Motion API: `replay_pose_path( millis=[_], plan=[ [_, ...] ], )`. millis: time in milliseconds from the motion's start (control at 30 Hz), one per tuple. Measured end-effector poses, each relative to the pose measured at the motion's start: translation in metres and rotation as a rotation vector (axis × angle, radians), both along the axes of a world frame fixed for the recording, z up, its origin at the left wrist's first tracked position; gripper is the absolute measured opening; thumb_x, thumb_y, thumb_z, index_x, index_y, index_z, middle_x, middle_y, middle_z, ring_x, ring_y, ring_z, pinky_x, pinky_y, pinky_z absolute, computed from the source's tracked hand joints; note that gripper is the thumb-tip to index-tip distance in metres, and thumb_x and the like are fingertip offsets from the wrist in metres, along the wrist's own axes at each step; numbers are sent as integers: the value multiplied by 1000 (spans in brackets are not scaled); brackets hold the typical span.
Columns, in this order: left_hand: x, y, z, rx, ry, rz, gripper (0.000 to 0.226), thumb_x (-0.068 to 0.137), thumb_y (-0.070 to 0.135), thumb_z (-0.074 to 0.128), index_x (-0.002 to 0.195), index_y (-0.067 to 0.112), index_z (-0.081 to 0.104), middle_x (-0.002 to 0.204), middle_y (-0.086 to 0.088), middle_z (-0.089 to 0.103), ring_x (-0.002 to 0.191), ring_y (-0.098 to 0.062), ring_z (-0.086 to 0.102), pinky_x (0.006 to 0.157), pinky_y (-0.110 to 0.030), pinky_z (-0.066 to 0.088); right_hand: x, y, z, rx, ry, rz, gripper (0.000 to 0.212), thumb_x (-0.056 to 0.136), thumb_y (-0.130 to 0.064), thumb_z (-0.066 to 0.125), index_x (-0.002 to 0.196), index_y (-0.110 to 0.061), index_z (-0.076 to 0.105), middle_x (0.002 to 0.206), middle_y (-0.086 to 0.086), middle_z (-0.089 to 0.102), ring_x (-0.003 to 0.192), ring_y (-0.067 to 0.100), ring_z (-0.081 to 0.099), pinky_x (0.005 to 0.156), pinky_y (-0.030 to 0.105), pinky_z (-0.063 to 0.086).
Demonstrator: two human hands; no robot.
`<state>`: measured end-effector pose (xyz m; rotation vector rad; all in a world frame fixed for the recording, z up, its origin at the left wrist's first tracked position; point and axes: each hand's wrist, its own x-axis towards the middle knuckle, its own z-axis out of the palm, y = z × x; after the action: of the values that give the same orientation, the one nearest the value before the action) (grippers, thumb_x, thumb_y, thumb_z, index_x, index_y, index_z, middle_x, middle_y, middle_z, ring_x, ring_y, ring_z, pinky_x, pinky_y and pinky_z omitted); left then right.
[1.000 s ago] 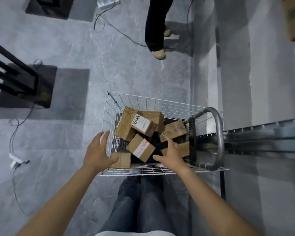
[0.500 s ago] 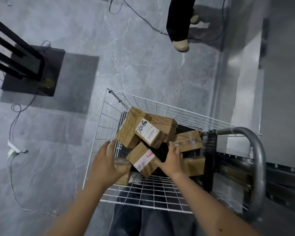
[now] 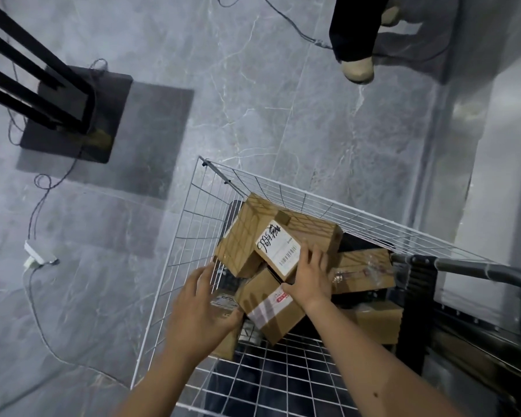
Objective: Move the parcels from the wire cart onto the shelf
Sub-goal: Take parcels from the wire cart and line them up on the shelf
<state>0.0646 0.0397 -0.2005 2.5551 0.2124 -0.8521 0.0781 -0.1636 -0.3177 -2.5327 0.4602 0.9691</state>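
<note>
A white wire cart (image 3: 175, 266) holds several brown cardboard parcels. On top lies a parcel with a white handwritten label (image 3: 278, 249). Below it sits a parcel sealed with clear tape and a red sticker (image 3: 268, 308). My right hand (image 3: 309, 275) reaches inside the cart, fingers spread over the right side of the labelled parcel, thumb resting on the taped one. My left hand (image 3: 202, 308) is open at the cart's left wall, fingers apart, close to the left end of the taped parcel. Neither hand has a closed grip. Lower parcels are partly hidden.
The cart's grey handle (image 3: 487, 272) sticks out at right beside a metal shelf rail (image 3: 478, 335). Another person's leg and shoe (image 3: 355, 52) stand on the grey floor ahead. A black stand (image 3: 66, 115) and cables with a power strip (image 3: 38, 255) lie at left.
The view has closed in on the cart. My right hand has gone up onto the labelled parcel. My left hand has moved deeper toward the taped parcel.
</note>
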Motion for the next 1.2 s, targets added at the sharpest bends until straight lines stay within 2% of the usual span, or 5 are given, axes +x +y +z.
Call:
replay_pose_path(
  millis=[267,700,833,1000,1200],
  plan=[
    [-5,-4,-5,-76,77,45,101,68,58,66,149,30,12,153,5,16,132,-21,38,106,-37,40,3,-1,-15,-7,-21,40,118,69,-36,81,150,-15,-2,153,8,12,142,32,15,108,58,31],
    [8,-59,57,-613,271,441,75,81,50,62,144,41,22,124,21,52,106,-1,56,86,-32,52,-48,17,112,600,-335,-719,111,49,-70,79,133,-25,22,124,-9,30,122,14,37,97,37,47],
    [12,-70,92,-727,300,375,50,87,42,61,124,61,34,115,26,59,99,4,62,74,-18,52,-70,25,167,632,-500,-844,56,68,-28,63,116,-34,34,117,-2,47,109,15,53,89,42,51],
    [-1,-79,117,-725,168,350,48,88,31,63,115,64,39,141,2,40,123,-14,49,105,-43,42,-67,34,217,662,-531,-839,72,80,-7,69,130,-39,29,122,-19,47,112,4,50,96,34,49],
    [-7,-76,163,-786,-2,342,67,82,46,65,137,51,27,126,10,59,107,-6,62,92,-43,52,-77,19,260,770,-582,-873,66,85,-10,68,138,-37,41,131,-11,49,117,2,53,95,28,51]
  ],
)
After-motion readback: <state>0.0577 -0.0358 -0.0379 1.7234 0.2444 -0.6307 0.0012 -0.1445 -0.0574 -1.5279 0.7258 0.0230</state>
